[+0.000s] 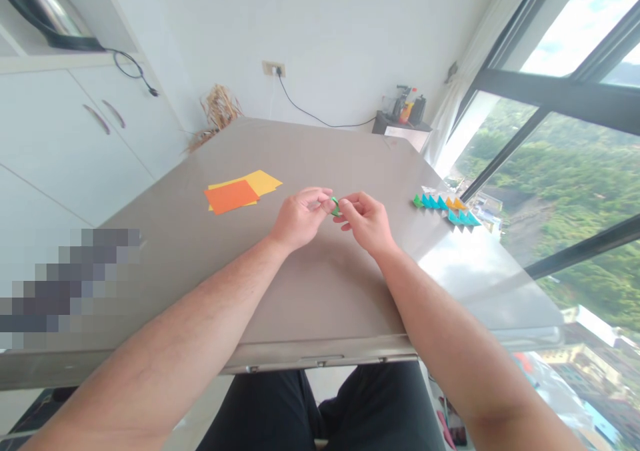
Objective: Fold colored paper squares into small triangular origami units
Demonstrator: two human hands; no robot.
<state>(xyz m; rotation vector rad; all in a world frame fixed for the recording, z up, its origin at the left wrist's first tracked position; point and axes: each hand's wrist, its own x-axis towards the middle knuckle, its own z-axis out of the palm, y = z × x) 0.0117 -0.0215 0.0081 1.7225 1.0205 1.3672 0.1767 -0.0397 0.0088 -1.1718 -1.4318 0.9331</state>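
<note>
A small green folded paper is pinched between my two hands above the middle of the table. My left hand grips its left side, with thumb and fingertips closed. On the other side, my right hand holds it between thumb and index finger. Fingers cover much of the paper, so its full shape is hidden. Left of my hands lie an orange paper sheet and yellow paper sheets, overlapping. Over to the right stand several folded paper boats in green, blue and orange, in two rows.
The grey table reaches back toward a white wall with a power outlet and a black cord. Dried stalks stand behind the far left corner. Bottles sit on a small cabinet. A window runs along the right.
</note>
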